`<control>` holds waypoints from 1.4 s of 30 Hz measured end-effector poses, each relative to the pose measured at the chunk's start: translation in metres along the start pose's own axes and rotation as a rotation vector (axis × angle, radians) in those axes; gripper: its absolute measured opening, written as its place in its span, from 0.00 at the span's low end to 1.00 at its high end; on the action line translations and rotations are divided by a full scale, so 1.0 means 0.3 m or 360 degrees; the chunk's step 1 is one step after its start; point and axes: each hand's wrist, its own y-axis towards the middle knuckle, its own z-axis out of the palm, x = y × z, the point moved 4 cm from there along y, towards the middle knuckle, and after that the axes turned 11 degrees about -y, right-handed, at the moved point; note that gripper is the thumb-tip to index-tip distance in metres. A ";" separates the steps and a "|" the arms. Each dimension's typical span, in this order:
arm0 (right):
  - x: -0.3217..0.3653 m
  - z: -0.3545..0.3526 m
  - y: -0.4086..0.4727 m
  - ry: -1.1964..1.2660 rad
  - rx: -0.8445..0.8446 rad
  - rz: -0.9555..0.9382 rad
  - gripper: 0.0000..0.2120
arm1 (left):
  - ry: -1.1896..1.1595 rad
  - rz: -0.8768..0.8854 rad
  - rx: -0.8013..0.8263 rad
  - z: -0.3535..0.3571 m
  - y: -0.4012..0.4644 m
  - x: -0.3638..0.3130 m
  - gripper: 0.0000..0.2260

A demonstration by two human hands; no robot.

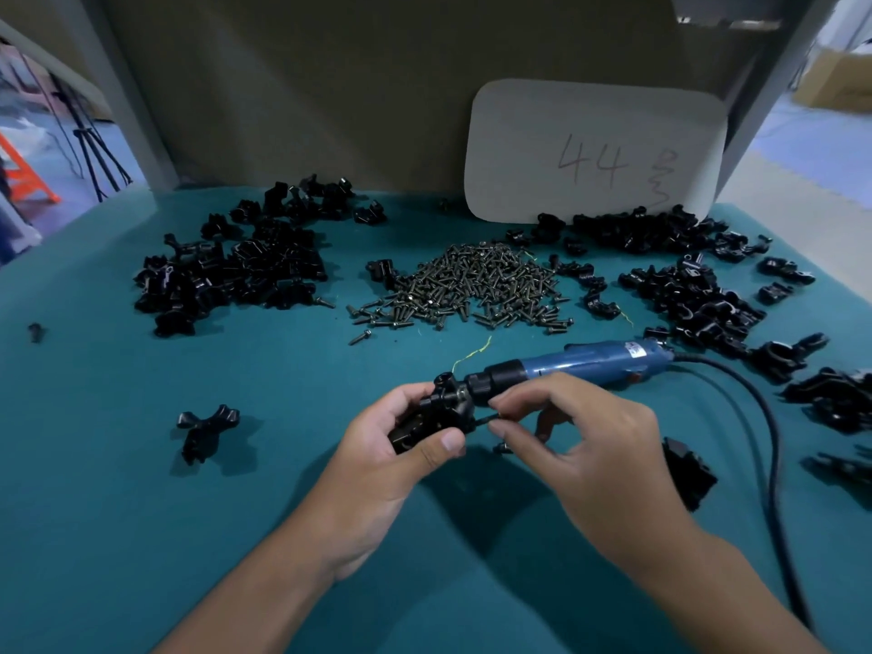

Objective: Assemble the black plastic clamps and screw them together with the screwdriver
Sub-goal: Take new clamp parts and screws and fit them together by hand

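My left hand (382, 446) grips a black plastic clamp (436, 413) above the middle of the teal table. My right hand (580, 441) pinches a dark screw (482, 421) between thumb and forefinger at the clamp's right side. The blue electric screwdriver (580, 363) lies on the table just behind my hands, its black tip pointing left near the clamp. A heap of dark screws (472, 285) sits in the middle of the table. Piles of black clamp parts lie at the left (231, 266) and at the right (693, 295).
The screwdriver's black cable (774, 464) loops down the right side of the table. A lone clamp (205, 429) lies at the left front, and a black part (689, 469) lies beside my right hand. A white card marked 44 (594, 148) leans on the back wall.
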 end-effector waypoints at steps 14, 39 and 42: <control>-0.051 0.032 -0.016 0.0119 0.0270 0.0316 0.04 | -0.0064 -0.0020 -0.0089 0.015 -0.005 0.002 0.26; 0.003 0.002 -0.018 -0.0122 0.0088 -0.0141 0.07 | -0.0129 -0.0203 0.0183 0.021 -0.017 0.008 0.21; 0.004 0.005 -0.016 -0.0048 0.0167 -0.0090 0.06 | -0.0067 -0.0198 0.0188 0.026 -0.017 0.004 0.20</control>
